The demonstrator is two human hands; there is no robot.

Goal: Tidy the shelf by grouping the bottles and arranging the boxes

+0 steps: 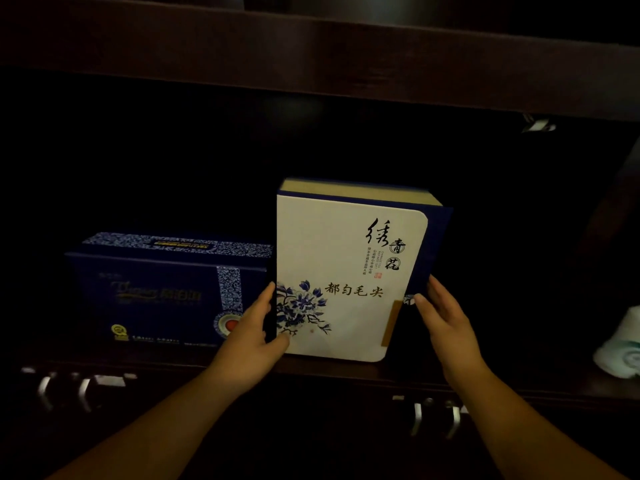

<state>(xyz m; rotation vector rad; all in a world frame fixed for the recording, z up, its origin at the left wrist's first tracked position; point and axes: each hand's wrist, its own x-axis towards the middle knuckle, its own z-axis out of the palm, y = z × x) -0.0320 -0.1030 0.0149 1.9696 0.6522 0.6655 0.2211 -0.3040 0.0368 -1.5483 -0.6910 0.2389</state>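
A white box (pixel 349 258) with blue flowers and black calligraphy stands upright on the dark shelf (pixel 332 370), near its front edge. My left hand (pixel 254 336) grips its lower left edge, thumb on the front face. My right hand (pixel 446 323) presses against its lower right side, fingers touching the blue spine. To the left stands a dark blue box (pixel 162 289) with a patterned band, right beside the white one. No bottles are visible.
A pale rolled towel (pixel 620 344) lies at the far right of the shelf. Metal cabinet handles (pixel 62 389) sit below left and more handles (pixel 436 417) below right. A dark upper shelf board (pixel 311 60) runs overhead. The back of the shelf is in deep shadow.
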